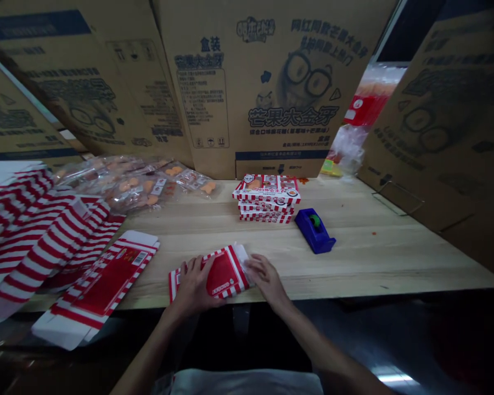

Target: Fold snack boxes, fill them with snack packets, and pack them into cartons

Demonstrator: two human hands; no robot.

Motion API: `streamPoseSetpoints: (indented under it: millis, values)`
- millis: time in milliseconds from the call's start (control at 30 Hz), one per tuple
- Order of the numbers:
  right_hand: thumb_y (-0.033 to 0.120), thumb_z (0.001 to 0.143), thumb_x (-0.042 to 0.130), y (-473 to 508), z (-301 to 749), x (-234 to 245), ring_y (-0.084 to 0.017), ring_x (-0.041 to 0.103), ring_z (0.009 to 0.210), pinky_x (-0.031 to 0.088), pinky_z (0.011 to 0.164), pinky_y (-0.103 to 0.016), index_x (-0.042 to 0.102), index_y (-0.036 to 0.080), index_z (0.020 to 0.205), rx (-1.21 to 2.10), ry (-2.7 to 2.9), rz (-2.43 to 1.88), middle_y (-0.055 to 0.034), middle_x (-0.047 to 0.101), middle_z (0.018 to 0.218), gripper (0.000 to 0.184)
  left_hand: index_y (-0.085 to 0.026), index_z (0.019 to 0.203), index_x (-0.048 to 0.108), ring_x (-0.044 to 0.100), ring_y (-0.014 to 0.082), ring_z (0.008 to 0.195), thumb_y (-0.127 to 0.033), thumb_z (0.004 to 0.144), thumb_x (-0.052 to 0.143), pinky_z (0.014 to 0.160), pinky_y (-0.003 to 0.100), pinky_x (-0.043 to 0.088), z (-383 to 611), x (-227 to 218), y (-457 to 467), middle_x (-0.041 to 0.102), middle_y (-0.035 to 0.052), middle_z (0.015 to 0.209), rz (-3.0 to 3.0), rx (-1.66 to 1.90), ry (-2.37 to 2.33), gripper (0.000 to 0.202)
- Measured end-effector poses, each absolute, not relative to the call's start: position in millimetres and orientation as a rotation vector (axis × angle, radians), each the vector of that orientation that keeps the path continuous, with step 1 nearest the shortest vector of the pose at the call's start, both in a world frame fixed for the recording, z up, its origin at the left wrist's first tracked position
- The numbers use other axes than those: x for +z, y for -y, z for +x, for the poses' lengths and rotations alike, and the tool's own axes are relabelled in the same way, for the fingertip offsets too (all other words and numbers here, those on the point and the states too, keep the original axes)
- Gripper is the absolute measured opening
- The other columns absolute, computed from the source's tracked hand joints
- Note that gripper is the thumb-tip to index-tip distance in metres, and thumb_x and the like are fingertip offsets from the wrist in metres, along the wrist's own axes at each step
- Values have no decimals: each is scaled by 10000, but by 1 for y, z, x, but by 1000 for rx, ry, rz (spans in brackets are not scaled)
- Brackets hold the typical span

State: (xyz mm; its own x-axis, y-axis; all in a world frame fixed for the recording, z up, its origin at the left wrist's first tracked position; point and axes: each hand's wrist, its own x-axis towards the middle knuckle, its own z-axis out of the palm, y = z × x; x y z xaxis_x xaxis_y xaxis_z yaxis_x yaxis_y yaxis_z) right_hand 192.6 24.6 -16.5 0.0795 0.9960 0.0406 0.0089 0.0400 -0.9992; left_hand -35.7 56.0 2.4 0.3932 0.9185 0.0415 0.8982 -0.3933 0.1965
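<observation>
A red and white striped carton (226,272) lies at the table's front edge, its right end flap sticking out. My left hand (196,285) is wrapped over the carton's left part, thumb across its red face. At the white end flap, my right hand (267,278) has its fingers closed on the carton's right end. Whether anything is inside the carton I cannot see. Beyond it stands a stack of filled striped boxes (267,198), and a blue tape dispenser (315,230) with a green core is to the right of that.
Flattened striped cartons (45,236) pile up at the left, one red carton (111,274) overhanging the front edge. Clear bags of orange-brown snacks (135,186) lie behind them. Large cardboard boxes (214,71) wall off the back; another cardboard box (440,126) stands at the right.
</observation>
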Motion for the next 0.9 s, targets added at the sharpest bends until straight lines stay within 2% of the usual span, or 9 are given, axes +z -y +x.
streamPoseSetpoints:
  millis: [100, 233, 333, 433, 600, 700, 800, 900]
  values:
    - [389, 763, 705, -11, 195, -12, -237, 615, 1083, 497, 944, -419, 480, 237, 917, 811, 1066, -1275, -93, 638, 1105, 313, -126, 1443, 327, 447, 409, 1182, -599, 541, 741, 995, 536, 342, -27, 14, -47, 470, 220, 1308, 2352, 413, -1906, 1099]
    - [377, 718, 758, 2, 182, -5, -184, 666, 772, 568, 702, -331, 363, 264, 821, 992, 962, -1177, -8, 641, 884, 424, -152, 1476, 266, 461, 414, 1170, -589, 583, 739, 963, 562, 386, -7, 20, -20, 495, 190, 1261, 2155, 611, -1951, 1101]
    - [358, 732, 749, 4, 185, 1, -172, 666, 688, 557, 626, -302, 366, 269, 856, 1120, 868, -1141, 24, 655, 817, 413, -193, 1484, 252, 488, 348, 1218, -485, 776, 619, 1004, 527, 413, -3, 8, -1, 502, 163, 1322, 1940, 813, -1638, 849]
    - [338, 737, 745, 11, 199, 1, -219, 707, 796, 576, 678, -350, 391, 286, 1007, 1343, 896, -1077, -19, 711, 959, 448, -202, 1482, 259, 496, 282, 1277, -409, 887, 494, 1030, 452, 448, -7, -7, 10, 458, 138, 1442, 1618, 933, -1336, 672]
    - [342, 808, 675, 35, 212, -14, -252, 656, 1084, 536, 923, -424, 455, 273, 1252, 1278, 987, -1198, -87, 662, 1227, 500, -163, 1489, 245, 474, 292, 1317, -417, 869, 535, 1027, 431, 475, -5, -16, 21, 429, 146, 1488, 1300, 977, -1125, 730]
    - [356, 844, 628, 43, 214, -24, -252, 620, 1142, 509, 969, -419, 481, 272, 1315, 1186, 1090, -1265, -82, 608, 1317, 501, -168, 1483, 237, 491, 282, 1303, -416, 870, 547, 1033, 423, 469, -3, -19, 24, 427, 153, 1486, 1270, 969, -1067, 729]
    - [339, 865, 599, 43, 217, -30, -239, 614, 1111, 494, 957, -381, 559, 267, 1233, 1050, 1264, -1328, -61, 633, 1250, 378, -174, 1403, 357, 569, 270, 1204, -446, 847, 586, 998, 395, 489, -4, -24, 24, 528, 141, 1388, 1374, 899, -1090, 659]
    - [308, 897, 549, 38, 221, -31, -200, 630, 931, 497, 845, -313, 621, 245, 1020, 971, 1434, -1327, -29, 671, 982, 156, -174, 1226, 500, 644, 237, 998, -459, 829, 610, 876, 358, 534, -5, -27, 21, 648, 104, 1157, 1453, 830, -1127, 501]
